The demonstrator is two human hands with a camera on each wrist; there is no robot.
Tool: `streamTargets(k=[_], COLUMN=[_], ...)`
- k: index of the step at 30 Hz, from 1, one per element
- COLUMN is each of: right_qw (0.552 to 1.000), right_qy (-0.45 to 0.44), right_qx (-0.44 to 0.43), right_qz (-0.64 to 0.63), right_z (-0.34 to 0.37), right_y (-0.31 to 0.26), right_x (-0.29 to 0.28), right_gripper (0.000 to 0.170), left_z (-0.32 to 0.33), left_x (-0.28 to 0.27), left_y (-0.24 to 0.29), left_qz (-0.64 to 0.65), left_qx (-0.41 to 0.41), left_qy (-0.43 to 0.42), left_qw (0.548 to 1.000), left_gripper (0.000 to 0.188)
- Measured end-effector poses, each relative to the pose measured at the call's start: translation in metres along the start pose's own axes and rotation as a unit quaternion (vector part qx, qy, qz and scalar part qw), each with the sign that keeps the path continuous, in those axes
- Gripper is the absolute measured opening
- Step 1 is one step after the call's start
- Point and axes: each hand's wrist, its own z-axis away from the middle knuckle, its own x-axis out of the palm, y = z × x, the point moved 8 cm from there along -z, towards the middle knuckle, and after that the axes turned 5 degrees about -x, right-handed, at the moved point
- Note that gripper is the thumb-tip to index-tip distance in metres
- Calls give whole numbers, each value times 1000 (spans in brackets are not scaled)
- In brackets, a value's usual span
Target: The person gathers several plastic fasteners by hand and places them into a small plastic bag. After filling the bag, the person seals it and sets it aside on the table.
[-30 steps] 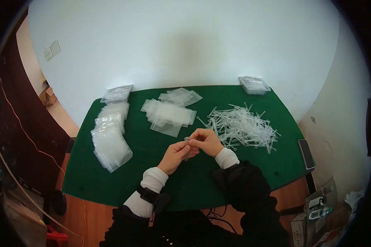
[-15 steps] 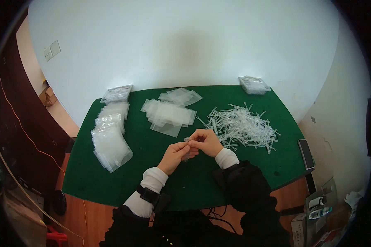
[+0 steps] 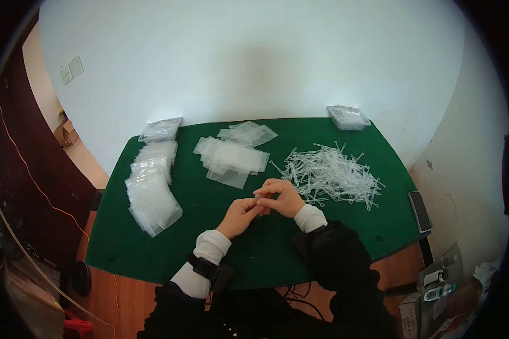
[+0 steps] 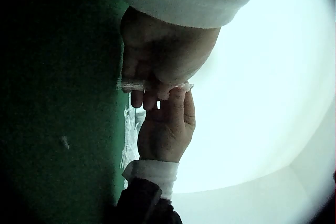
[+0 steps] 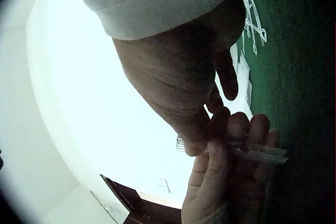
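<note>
Above the green-covered table point(image 3: 130, 248), your left hand point(image 3: 237, 218) gripped a small bundle of clear looped sticks point(image 5: 265, 153), and the thumb and fingertips of your right hand point(image 3: 288, 199) pinched its looped end. Lining up the loops probably called for light fingertip pressure and a left grip loose enough for sticks to slide. Both hands angled inward, fingertips close together.

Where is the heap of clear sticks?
In the head view, the heap of clear sticks lies on the right side of the green table, between the right hand and the phone.
</note>
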Motion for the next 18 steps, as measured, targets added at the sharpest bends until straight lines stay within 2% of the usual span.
streamTargets(k=[3,4,6,7,8,10,15,18], right_qw=[998,996,961,961,938,866,857,830], right_qy=[16,64,154,153,131,85,52,43], right_qx=[35,41,49,49,69,107,140,170], right_qz=[-50,43,226,227,314,480,494,529], right_z=[2,3,7,9,12,16,16,16], right_y=[10,17,25,28,33,39,45,46], right_x=[-4,-19,-47,-49,-49,-48,-45,-45], right_gripper=[14,13,14,14,13,12,8,8], left_z=[1,1,0,-1,-1,-2,-1,0], left_x=[-1,-1,-4,-7,-10,-13,-17,-16], left_y=[-2,-4,-6,-8,-10,-13,-18,-19], left_qz=[63,95,123,151,178,183,207,217], left_qx=[-26,-39,-42,-44,-46,-57,-93,-104], left_qy=[12,18,31,44,57,63,86,88], left_qw=[998,995,991,987,981,979,970,967], left_gripper=[21,21,22,22,22,22,23,23])
